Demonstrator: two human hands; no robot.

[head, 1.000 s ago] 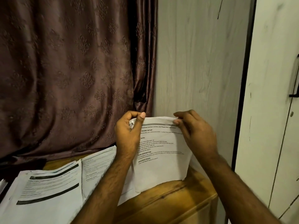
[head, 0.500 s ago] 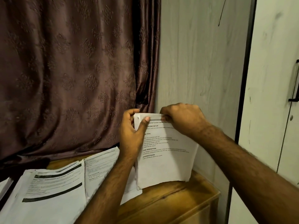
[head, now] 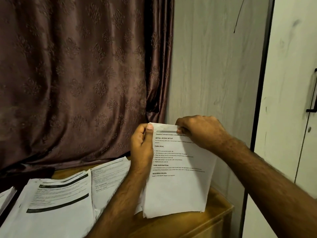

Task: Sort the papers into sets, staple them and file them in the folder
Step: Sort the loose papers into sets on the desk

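A set of printed white sheets (head: 178, 191) stands upright on its lower edge on the wooden table (head: 197, 222). My left hand (head: 141, 148) grips its upper left edge, thumb on the front. My right hand (head: 200, 131) pinches the top edge near the right corner, fingers curled over it. More printed papers lie flat to the left: a large stack (head: 56, 206) with dark bars, and another pile (head: 109, 174) beside it. No stapler or folder shows.
A brown patterned curtain (head: 77, 74) hangs behind the table. A pale wood-grain wall (head: 214, 66) stands to the right, then a white cupboard door (head: 291, 100) with a dark handle. Another paper's corner (head: 6, 196) shows at far left.
My right hand slid left along the top edge and closed over it. The sheets now stand straighter, with the whole heading visible. My left hand kept its hold.
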